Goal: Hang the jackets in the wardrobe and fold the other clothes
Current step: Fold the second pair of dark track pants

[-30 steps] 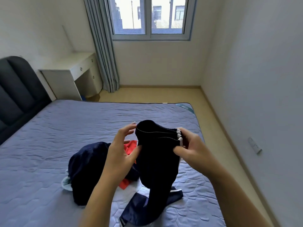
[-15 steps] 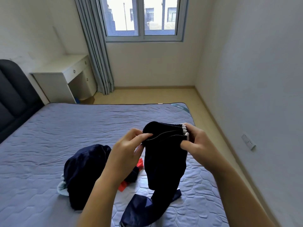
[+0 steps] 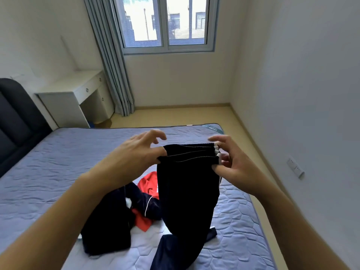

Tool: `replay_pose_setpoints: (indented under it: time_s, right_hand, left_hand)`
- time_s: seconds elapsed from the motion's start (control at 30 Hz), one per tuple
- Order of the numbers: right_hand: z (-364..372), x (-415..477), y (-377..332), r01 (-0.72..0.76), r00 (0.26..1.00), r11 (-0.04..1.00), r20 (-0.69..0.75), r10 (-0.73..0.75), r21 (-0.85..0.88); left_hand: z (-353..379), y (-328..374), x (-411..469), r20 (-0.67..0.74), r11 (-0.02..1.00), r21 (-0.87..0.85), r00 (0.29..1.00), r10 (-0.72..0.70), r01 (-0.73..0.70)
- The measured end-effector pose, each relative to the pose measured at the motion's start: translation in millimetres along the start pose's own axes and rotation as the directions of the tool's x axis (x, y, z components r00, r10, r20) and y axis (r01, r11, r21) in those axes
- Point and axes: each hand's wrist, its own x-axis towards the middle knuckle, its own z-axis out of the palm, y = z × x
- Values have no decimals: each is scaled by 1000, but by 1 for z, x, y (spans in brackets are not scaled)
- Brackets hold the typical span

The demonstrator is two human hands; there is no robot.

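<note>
Over the near right part of the lilac quilted bed [image 3: 58, 172], a person holds up a black cloth garment [image 3: 187, 188]. Its top edge is gathered into three stacked folds, with small white tips showing at their right end. The left hand [image 3: 136, 152] pinches the left end of these folds between the thumb and one finger. Its other fingers are spread and loosely curled above the cloth, touching nothing. The right hand [image 3: 233, 164] pinches the right end, with the thumb tip pressed against the lowest fold from beneath and the fingers arched over the top beside the white tips. From both hands the garment hangs straight down to the bed's surface. There it meets a dark navy piece lying flat at the bed's near edge, and whether that piece belongs to the same garment cannot be told.

On the bed, just left of the hanging cloth and under the left forearm, lies a crumpled heap of dark navy clothing [image 3: 109, 221] with a thin white piping line. A bright red fabric garment [image 3: 150, 184] lies partly under the heap.

At the bed's left end stands a dark padded headboard [image 3: 15, 117], and a white desk with drawers [image 3: 78, 90] is beyond the bed's far left corner. Past the bed's far side a long grey pleated curtain [image 3: 111, 61] hangs beside a white-framed window [image 3: 167, 22]. A small white wall switch [image 3: 295, 168] sits on the wall to the right of the bed.
</note>
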Motion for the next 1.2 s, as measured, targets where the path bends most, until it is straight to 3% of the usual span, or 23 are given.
replay_pose_setpoints:
  time_s: [0.13,0.23,0.37,0.47,0.53,0.63,0.73,0.8,0.87,0.93,1.0,1.07,1.2]
  right_hand:
    - [-10,3,-14,122,992,986,47,-117,-110]
    - [-23,16,-29,180,984,970,47,-174,-165]
    - [-44,46,-59,180,982,972,-30,-187,-149]
    - [-62,74,-85,195,973,967,-88,-211,-166]
    - [-75,90,-103,194,971,965,-104,-215,-176]
    - [-97,112,-137,240,956,927,-94,-277,-289]
    - [-133,131,-175,290,933,881,-95,-347,-373]
    - [-148,137,-187,239,957,872,-50,-287,-426]
    - [-145,139,-181,155,984,816,9,-180,-557]
    - [-140,141,-170,131,977,831,-72,-201,-541]
    - [-140,140,-170,124,961,908,-181,-211,-399]
    - [-143,135,-172,66,978,946,-167,-124,-318]
    - [-153,122,-170,1,995,959,-97,-30,-284]
  left_hand:
    - [-6,-9,5,91,949,-300,993,-71,95]
    - [-23,-15,18,108,924,-368,992,-69,104]
    - [-58,-20,47,79,844,-494,978,-194,207]
    - [-84,-28,75,139,721,-624,952,-274,299]
    - [-104,-33,96,191,703,-635,946,-261,322]
    - [-138,-43,129,72,789,-536,948,-310,298]
    - [-174,-53,159,-48,751,-588,914,-402,300]
    - [-186,-53,173,94,692,-618,909,-407,373]
    - [-181,-50,179,264,701,-534,881,-393,473]
    - [-174,-50,185,224,683,-556,877,-426,474]
    - [-173,-48,192,163,589,-679,872,-462,439]
    - [-174,-42,196,229,519,-723,866,-444,457]
    - [-173,-32,195,303,488,-735,872,-386,471]
